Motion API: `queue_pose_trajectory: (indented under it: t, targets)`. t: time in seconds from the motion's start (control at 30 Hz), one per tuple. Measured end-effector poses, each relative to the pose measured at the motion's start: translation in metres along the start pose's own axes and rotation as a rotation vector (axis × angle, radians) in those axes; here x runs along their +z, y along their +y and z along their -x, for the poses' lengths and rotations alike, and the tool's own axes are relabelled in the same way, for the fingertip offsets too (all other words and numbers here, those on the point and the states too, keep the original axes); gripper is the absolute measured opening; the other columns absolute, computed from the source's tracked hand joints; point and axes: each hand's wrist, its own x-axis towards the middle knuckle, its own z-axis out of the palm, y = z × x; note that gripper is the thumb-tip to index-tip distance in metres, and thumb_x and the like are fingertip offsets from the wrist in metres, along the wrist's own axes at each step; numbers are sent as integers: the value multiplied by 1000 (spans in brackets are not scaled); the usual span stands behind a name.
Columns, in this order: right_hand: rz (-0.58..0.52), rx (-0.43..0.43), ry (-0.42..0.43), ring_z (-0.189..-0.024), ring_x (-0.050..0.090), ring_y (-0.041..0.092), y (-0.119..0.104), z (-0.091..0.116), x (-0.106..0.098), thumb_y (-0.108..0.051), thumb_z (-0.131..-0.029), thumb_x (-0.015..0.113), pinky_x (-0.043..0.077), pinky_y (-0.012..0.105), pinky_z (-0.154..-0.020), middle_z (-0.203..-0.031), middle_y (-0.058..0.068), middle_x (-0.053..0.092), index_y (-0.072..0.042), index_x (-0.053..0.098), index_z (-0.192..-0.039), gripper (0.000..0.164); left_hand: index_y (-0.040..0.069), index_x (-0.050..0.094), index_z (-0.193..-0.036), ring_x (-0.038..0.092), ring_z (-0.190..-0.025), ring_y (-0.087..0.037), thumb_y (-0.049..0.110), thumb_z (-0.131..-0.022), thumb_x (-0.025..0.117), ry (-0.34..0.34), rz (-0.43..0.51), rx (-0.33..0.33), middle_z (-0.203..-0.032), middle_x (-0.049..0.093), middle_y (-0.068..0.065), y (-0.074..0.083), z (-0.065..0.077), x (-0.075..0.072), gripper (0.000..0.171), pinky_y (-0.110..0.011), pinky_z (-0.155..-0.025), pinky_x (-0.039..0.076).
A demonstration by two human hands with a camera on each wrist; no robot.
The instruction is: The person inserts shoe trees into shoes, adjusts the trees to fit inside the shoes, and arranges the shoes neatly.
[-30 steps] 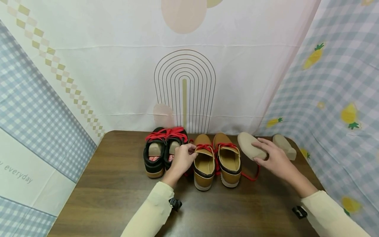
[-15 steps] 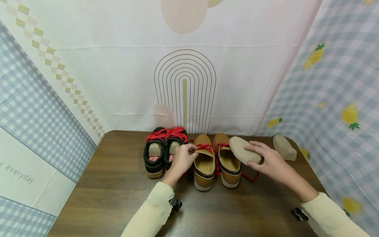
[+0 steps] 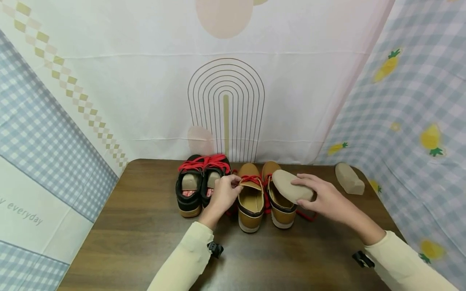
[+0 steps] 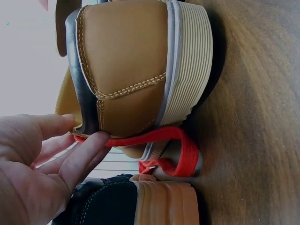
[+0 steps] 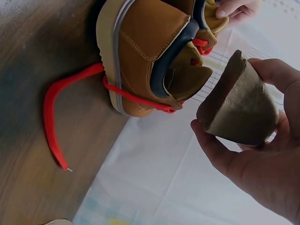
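My right hand (image 3: 327,198) grips a beige moulded shoe insert (image 3: 287,185) between thumb and fingers. Its rounded toe end points up and left, over the opening of the right tan shoe (image 3: 283,216). In the right wrist view the insert (image 5: 248,110) hangs apart from that shoe's collar. My left hand (image 3: 223,196) pinches the left edge of the left tan shoe's (image 3: 251,220) opening, near the laces. The left wrist view shows thumb and fingers at that edge, beside a red lace (image 4: 164,135). Both tan shoes stand with their heels toward me.
A pair of black shoes (image 3: 189,204) with red laces stands left of the tan pair, beige inserts inside. Another beige shoe insert (image 3: 348,179) lies at the table's back right corner. A loose red lace (image 5: 51,122) trails on the wooden table (image 3: 145,242). Cloth curtains (image 3: 291,101) border it.
My right hand has carried the insert leftward, from right of the tan shoes to over the right one's opening. My left hand has kept its place at the left tan shoe.
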Motion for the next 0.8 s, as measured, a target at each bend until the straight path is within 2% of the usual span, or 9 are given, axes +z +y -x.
queue_pose_trajectory:
  t: [0.4, 0.67, 0.8]
  targets:
    - [-20, -29, -27, -135, 56, 40, -10, -3, 8, -22, -88, 82, 49, 56, -102, -152, 14, 53, -20, 67, -135, 49, 6, 78, -106, 71, -84, -17, 9, -91, 78, 10, -16, 22, -91, 77, -6, 0, 0, 0, 16, -28, -69, 57]
    - [-47, -49, -35, -137, 54, 39, -24, 0, 16, -20, -88, 82, 49, 56, -103, -154, 14, 52, -21, 66, -135, 50, 7, 77, -107, 70, -83, -16, 10, -91, 78, 12, -12, 6, -93, 77, -5, 0, 1, 0, 16, -30, -70, 58]
    - [-36, -72, -28, -134, 56, 41, -31, 1, 19, -18, -87, 82, 45, 67, -101, -153, 14, 52, -20, 66, -134, 50, 7, 77, -107, 70, -83, -16, 10, -91, 78, 11, -10, 3, -93, 77, -5, 1, 1, 0, 16, -30, -70, 58]
